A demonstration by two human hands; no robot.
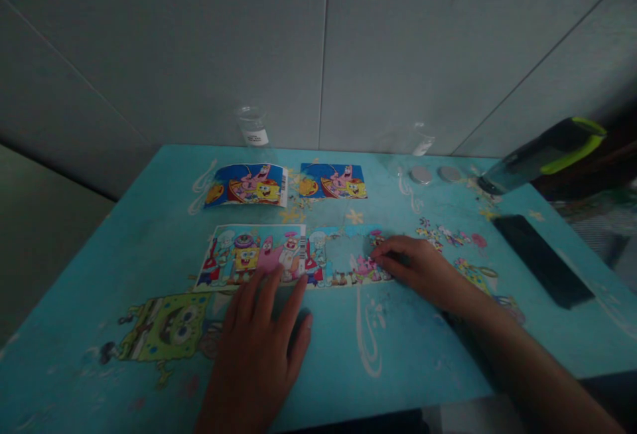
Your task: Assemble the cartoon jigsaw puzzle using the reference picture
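A partly assembled jigsaw puzzle (318,273) lies at the middle of the table, its frame of pieces around a bare gap. My right hand (405,258) is at its right side, thumb and forefinger pinched on a small puzzle piece mostly hidden by the fingertips. To the left is a printed picture card (256,251) of the same cartoon characters, with a barcode strip. My left hand (266,331) rests flat with fingers spread, fingertips at the card's lower edge. Several loose puzzle pieces (448,235) are scattered right of my right hand.
Behind are a curled blue picture card (249,185) and a matching flat blue picture (333,181). Two clear jars (255,134) (422,141) stand near the wall, with two round lids (421,175) (449,173). A dark bottle (542,152) and a black phone (542,260) are at right.
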